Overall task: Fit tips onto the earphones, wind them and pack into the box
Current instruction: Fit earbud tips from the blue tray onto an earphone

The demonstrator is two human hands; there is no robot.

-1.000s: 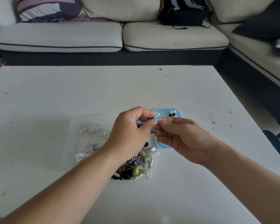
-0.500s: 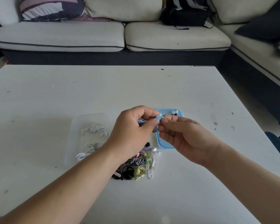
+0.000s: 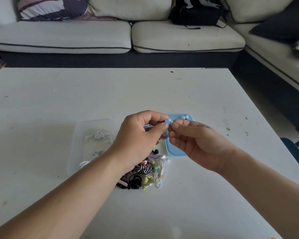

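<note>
Left of the grip, on the white tabletop point(image 3: 145, 94), I see a clear plastic box point(image 3: 93, 144) with a few wound white earphones point(image 3: 97, 136) already lying inside, so some sets look packed. Just below the grip sits a tangled pile of earphones point(image 3: 145, 175), black, striped, yellow and white, not yet dealt with. My left hand point(image 3: 141, 140) is closed, thumb and forefinger pinching a blue earbud point(image 3: 167, 121), its cord apparently bunched in the palm, though I cannot see it clearly. Meeting it from the right, my right hand point(image 3: 195, 142) is closed on a small pale tip point(image 3: 171, 124), pressed right against the earbud's end. I judge the step in hand is fitting a tip; whether it has seated I cannot tell. Behind and under the grip lies a light-blue lid point(image 3: 173, 152) holding loose spare tips point(image 3: 185, 116). Next I would need a steady push with a slight twist, keeping the left pinch firm, then the second earbud, before any winding.
</note>
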